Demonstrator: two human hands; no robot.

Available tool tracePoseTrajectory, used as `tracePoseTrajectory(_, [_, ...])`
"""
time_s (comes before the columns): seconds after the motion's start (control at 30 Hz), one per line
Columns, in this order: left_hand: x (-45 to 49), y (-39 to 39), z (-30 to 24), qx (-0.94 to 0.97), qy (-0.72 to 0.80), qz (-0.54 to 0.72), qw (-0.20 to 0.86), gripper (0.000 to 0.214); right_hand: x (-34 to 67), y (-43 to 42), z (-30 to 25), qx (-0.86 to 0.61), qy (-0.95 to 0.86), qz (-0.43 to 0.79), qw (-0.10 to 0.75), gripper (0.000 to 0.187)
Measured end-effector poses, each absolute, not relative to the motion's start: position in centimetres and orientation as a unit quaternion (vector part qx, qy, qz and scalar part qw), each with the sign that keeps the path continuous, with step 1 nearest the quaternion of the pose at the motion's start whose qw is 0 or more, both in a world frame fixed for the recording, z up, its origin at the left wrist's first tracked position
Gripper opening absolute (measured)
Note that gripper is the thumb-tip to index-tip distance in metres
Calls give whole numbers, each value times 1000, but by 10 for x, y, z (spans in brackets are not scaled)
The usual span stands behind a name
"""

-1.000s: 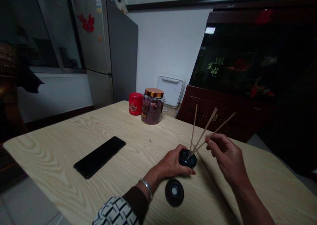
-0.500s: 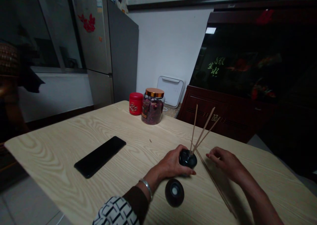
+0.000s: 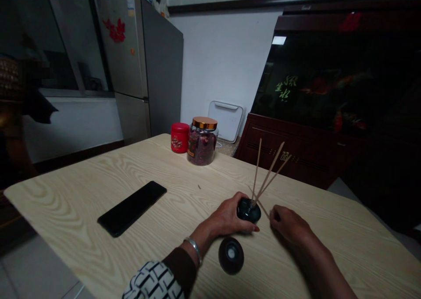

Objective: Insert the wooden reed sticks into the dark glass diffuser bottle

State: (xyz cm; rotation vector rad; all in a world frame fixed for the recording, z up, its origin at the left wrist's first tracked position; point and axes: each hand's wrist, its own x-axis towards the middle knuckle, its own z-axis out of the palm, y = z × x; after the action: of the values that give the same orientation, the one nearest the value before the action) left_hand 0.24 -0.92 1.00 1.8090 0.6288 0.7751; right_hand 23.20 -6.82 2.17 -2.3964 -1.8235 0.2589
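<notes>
My left hand (image 3: 226,218) is wrapped around a small black round holder (image 3: 248,209) on the wooden table (image 3: 98,202). Three thin wooden sticks (image 3: 268,174) stand fanned out from the holder's top. My right hand (image 3: 289,224) rests on the table just right of the holder, fingers curled over a loose stick (image 3: 261,208) lying there; whether the fingers grip it is not clear. A black round lid (image 3: 231,255) with a pale centre lies on the table in front of my left wrist.
A black phone (image 3: 132,208) lies flat on the table's left half. A glass jar with a gold lid (image 3: 201,141) and a red tin (image 3: 180,137) stand at the far edge. Behind are a grey fridge (image 3: 141,62) and a dark wooden cabinet (image 3: 296,150).
My right hand let go of the third stick in the holder, dropped to the table and slid left toward the holder, covering the loose sticks there. My left hand has stayed on the holder.
</notes>
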Motion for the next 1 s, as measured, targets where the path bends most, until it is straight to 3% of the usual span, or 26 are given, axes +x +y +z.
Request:
tracePoseTrajectory(0.17, [2,-9,10,757,265,320,503,73,235,-67,16,-785,-602,108,99,9])
tracePoseTrajectory(0.27, [2,-9,10,759,268,317,501,74,240,-67,20,-765,-601,160,171,2])
tracePoseTrajectory(0.5, [0,-9,9,759,265,320,502,74,245,-81,74,-627,-433,359,539,26])
tracePoseTrajectory(0.63, [1,-9,8,757,266,322,501,75,230,-88,102,-502,-347,366,703,28])
tracePoseTrajectory(0.8, [2,-9,6,758,258,322,505,74,201,-90,116,-513,-367,236,739,27])
tracePoseTrajectory(1.0, [1,-7,6,761,261,318,501,76,188,-96,118,-561,-478,111,667,23])
